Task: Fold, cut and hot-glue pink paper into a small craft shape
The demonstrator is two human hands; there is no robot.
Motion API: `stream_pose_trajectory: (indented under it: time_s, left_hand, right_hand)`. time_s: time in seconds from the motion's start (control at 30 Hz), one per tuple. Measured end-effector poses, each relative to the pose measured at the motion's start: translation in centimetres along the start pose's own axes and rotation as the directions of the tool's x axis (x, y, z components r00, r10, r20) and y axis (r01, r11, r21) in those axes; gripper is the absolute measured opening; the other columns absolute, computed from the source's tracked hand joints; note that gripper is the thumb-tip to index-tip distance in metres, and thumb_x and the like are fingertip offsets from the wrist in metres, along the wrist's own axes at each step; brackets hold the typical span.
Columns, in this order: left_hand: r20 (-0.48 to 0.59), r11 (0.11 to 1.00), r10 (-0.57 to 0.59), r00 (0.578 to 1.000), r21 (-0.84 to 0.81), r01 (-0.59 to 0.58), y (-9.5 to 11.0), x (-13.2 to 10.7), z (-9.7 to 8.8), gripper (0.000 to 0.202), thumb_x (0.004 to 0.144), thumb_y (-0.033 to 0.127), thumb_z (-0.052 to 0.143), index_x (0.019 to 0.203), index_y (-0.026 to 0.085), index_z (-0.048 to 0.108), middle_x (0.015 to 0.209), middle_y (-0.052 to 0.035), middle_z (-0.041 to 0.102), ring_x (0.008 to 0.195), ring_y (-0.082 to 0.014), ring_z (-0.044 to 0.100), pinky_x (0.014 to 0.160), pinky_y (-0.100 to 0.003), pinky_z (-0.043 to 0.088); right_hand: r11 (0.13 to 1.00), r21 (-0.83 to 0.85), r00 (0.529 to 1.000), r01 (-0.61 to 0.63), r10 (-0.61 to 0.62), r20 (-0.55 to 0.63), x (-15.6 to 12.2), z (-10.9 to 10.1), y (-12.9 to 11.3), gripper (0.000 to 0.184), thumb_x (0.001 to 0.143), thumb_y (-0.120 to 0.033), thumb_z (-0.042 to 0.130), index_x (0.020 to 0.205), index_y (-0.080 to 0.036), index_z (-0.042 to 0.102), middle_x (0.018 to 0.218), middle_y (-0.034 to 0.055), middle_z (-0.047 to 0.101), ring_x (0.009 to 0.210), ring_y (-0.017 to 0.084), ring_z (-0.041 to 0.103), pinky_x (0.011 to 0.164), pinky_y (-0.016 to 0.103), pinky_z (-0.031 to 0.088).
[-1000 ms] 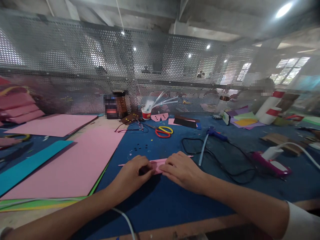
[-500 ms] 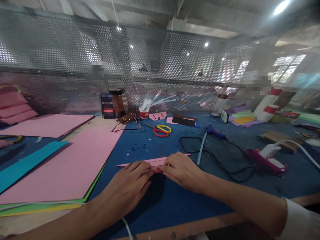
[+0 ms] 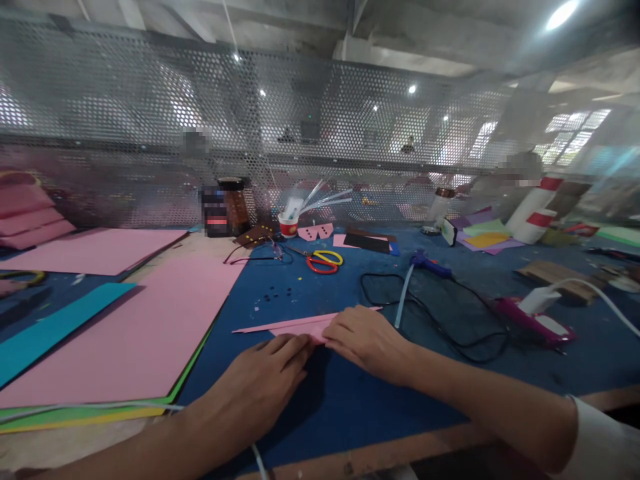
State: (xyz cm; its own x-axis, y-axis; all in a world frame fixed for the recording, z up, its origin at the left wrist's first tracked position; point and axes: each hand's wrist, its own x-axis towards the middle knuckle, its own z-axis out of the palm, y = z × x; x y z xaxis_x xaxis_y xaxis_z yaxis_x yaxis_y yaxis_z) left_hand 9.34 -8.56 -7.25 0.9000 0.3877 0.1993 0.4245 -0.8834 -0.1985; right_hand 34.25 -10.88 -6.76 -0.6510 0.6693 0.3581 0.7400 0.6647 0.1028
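Note:
A folded piece of pink paper (image 3: 295, 325) lies on the blue table mat (image 3: 320, 427), with a long thin strip along its far edge. My left hand (image 3: 275, 373) is closed on the near edge of the paper, its fingertips bent over the fold. Close beside it, my right hand (image 3: 365, 340) pinches the same paper from the right. Both thumbs are mostly hidden, and the fingers cover part of the fold.
Large pink sheets (image 3: 165, 320) and a teal strip (image 3: 60, 327) lie at left. Scissors (image 3: 325, 261), eyeglasses (image 3: 257, 259) and small black dots (image 3: 277, 293) lie beyond the hands. At right are a blue glue gun (image 3: 430, 263), its looping cord and a purple power strip (image 3: 537, 325).
My left hand has slid slightly right and nearer along the paper's edge, uncovering more of the pink fold. My right hand has shifted only slightly.

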Motion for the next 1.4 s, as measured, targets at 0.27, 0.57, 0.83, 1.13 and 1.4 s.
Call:
stream_pose_trajectory:
  time_s: [0.27, 0.57, 0.83, 1.13, 1.4]
  left_hand:
    - [0.000, 0.999, 0.037, 0.999, 0.002, -0.037, 0.08, -0.17, 0.02, 0.039, 0.101, 0.020, 0.040, 0.138, 0.014, 0.049, 0.135, -0.0106, 0.060, 0.117, -0.0278, 0.056, 0.090, -0.040, 0.051]
    - [0.001, 1.000, 0.002, 1.000, -0.020, -0.002, 0.10, -0.12, 0.00, 0.042, 0.100, 0.026, 0.045, 0.140, 0.014, 0.048, 0.136, -0.0113, 0.059, 0.117, -0.0291, 0.056, 0.092, -0.043, 0.048]
    - [0.028, 0.999, -0.018, 0.999, -0.031, 0.019, 0.11, 0.16, -0.15, 0.043, 0.101, 0.030, 0.044, 0.141, 0.014, 0.048, 0.137, -0.0104, 0.059, 0.116, -0.0286, 0.056, 0.091, -0.043, 0.047]
    - [0.001, 0.998, -0.027, 1.000, -0.051, 0.027, 0.10, 0.08, -0.06, 0.044, 0.099, 0.032, 0.048, 0.140, 0.015, 0.048, 0.135, -0.0103, 0.060, 0.115, -0.0280, 0.056, 0.092, -0.043, 0.046]
    - [-0.004, 0.996, -0.025, 1.000, -0.087, 0.024, -0.02, 0.23, -0.08, 0.044, 0.098, 0.032, 0.051, 0.140, 0.017, 0.048, 0.132, -0.0102, 0.062, 0.113, -0.0277, 0.057, 0.094, -0.043, 0.045]
  right_hand:
    - [0.999, -0.026, 1.000, 0.022, -0.023, -0.021, 0.02, 0.19, 0.07, 0.019, 0.102, -0.027, 0.047, 0.107, -0.019, 0.063, 0.092, 0.0049, 0.065, 0.087, 0.019, 0.055, 0.074, 0.033, 0.037]
    - [1.000, -0.010, 1.000, 0.002, -0.002, 0.019, 0.11, -0.26, -0.15, 0.021, 0.103, -0.025, 0.044, 0.106, -0.017, 0.064, 0.094, 0.0060, 0.063, 0.087, 0.019, 0.054, 0.074, 0.032, 0.040]
    - [1.000, 0.012, 0.999, -0.018, 0.017, 0.047, 0.19, -0.35, -0.16, 0.022, 0.103, -0.026, 0.043, 0.105, -0.017, 0.064, 0.097, 0.0063, 0.062, 0.090, 0.019, 0.054, 0.076, 0.031, 0.042]
    - [1.000, 0.019, 0.999, -0.016, 0.015, 0.031, 0.09, -0.09, -0.11, 0.020, 0.102, -0.025, 0.046, 0.106, -0.017, 0.063, 0.097, 0.0070, 0.062, 0.090, 0.019, 0.054, 0.076, 0.031, 0.043]
    - [1.000, 0.015, 0.999, -0.019, 0.018, 0.036, 0.18, -0.20, -0.16, 0.021, 0.103, -0.025, 0.045, 0.105, -0.018, 0.064, 0.097, 0.0062, 0.062, 0.090, 0.019, 0.054, 0.076, 0.031, 0.043]
